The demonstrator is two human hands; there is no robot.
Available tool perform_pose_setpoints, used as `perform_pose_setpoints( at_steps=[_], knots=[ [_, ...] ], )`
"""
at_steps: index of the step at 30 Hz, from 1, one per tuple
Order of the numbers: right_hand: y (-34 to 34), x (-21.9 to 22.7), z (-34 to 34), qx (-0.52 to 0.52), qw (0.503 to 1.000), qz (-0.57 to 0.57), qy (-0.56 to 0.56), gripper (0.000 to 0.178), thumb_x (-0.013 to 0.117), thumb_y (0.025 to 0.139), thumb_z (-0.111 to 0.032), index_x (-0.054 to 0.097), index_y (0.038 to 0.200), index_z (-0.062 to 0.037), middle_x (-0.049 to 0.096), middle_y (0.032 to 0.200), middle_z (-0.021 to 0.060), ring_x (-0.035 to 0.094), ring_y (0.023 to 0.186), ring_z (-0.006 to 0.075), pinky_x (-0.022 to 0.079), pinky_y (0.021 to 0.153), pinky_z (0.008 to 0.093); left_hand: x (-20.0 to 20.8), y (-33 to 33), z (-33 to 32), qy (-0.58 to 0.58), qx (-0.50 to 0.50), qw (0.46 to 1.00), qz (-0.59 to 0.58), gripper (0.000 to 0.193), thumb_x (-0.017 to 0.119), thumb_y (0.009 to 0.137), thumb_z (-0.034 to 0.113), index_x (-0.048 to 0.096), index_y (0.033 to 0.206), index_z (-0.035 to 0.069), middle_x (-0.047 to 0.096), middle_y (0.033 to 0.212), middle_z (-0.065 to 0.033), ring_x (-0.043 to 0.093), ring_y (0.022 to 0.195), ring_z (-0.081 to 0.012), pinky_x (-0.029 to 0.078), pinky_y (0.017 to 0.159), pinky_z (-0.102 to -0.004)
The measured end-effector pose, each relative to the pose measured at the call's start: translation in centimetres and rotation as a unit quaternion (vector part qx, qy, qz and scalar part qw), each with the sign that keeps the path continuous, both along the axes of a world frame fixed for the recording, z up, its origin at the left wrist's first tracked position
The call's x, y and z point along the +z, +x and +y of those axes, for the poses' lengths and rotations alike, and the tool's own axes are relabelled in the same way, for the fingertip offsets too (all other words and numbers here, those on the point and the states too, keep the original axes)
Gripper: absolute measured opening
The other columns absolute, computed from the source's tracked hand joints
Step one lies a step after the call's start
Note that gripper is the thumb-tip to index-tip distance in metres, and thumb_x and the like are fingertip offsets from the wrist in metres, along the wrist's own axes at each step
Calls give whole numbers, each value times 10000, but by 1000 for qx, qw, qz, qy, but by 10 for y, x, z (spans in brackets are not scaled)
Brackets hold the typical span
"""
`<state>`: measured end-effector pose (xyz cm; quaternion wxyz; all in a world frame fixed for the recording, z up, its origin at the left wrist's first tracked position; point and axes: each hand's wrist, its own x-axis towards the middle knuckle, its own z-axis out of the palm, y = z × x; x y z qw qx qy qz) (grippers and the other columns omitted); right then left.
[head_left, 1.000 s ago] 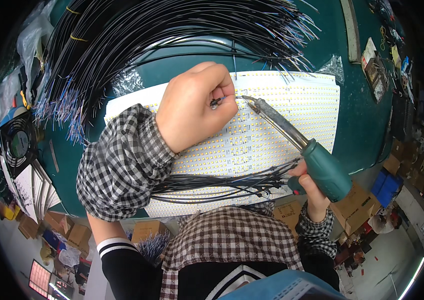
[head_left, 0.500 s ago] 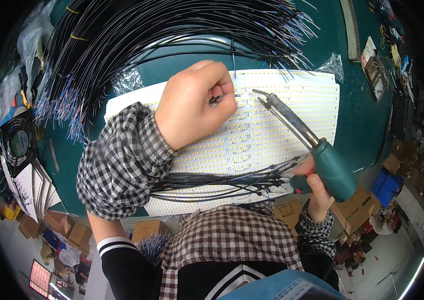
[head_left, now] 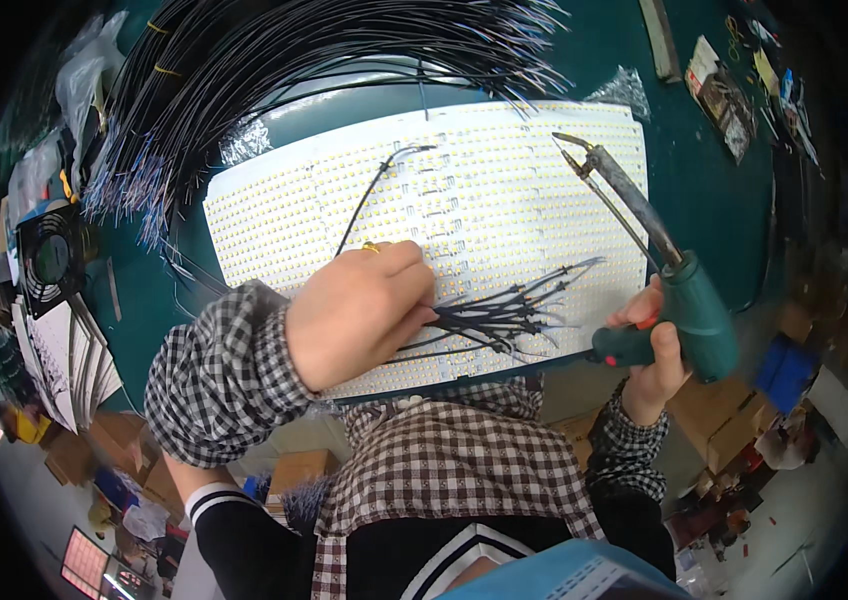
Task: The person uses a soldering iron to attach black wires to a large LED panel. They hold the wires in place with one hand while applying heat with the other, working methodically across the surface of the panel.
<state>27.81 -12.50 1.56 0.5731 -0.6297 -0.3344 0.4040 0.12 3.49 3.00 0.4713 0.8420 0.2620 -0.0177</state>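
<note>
My left hand is closed over the near part of a white LED board, its fingers pinched on a small bundle of black cables. The cable ends fan out to the right, while my hand covers much of their length. Farther up the board, one black cable curves from behind my hand to the upper middle rows, its tip lying on the board. My right hand grips a soldering gun with a green body. The gun's tip points up and left, seemingly above the board's right part.
A thick sheaf of black cables with bared ends arches across the far side of the green table. At the left stand a black fan and white sheets. Plastic film lies by the board's far right corner.
My left hand has come nearer, from the board's upper middle to the cable bundle. It has let go of the cable at the upper rows. The soldering gun has shifted right, away from that spot.
</note>
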Motion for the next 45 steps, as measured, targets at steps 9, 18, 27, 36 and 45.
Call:
perform_pose_setpoints(
  at_steps=[9, 18, 27, 36, 45],
  knots=[
    [4, -5, -14, -1, 1000, 23, 20, 576, 651, 927, -326, 516, 1269, 117, 614, 878, 108, 609, 756, 192, 570, 656, 351, 9, -11, -4, 172, 99, 977, 75, 102, 668, 868, 11, 574, 909, 6, 587, 879, -154, 628, 798, -362, 507, 668, -388],
    [5, -5, -17, 14, 999, 26, 23, 578, 627, 943, -315, 495, 1298, 121, 611, 901, 115, 612, 786, 191, 580, 666, 344, -11, 5, 12, -22, 248, 969, 10, 89, 662, 882, 71, 626, 930, 4, 647, 759, -41, 590, 666, -95, 469, 593, -254],
    [0, -2, -4, 32, 999, 26, -2, 550, 637, 920, -281, 519, 1284, 114, 606, 883, 126, 615, 754, 199, 572, 649, 337, -32, 13, 35, 93, 278, 955, -56, 75, 699, 839, 49, 649, 871, 4, 601, 828, -67, 570, 681, -136, 461, 602, -260],
    [-12, 3, 5, 32, 998, -27, -46, 519, 656, 897, -329, 591, 1164, 111, 648, 941, 185, 660, 737, 231, 570, 592, 315, -41, 13, 41, 72, 284, 952, -93, 81, 699, 806, 28, 634, 850, 9, 576, 838, -45, 537, 695, -114, 427, 589, -243],
    [-18, 6, 9, 63, 995, -18, -81, 506, 662, 896, -317, 596, 1162, 108, 653, 967, 183, 668, 724, 228, 578, 605, 308, -40, 16, 39, 45, 315, 941, -112, 87, 696, 775, 55, 630, 820, 21, 599, 815, -93, 631, 715, -232, 510, 609, -315]
  ],
)
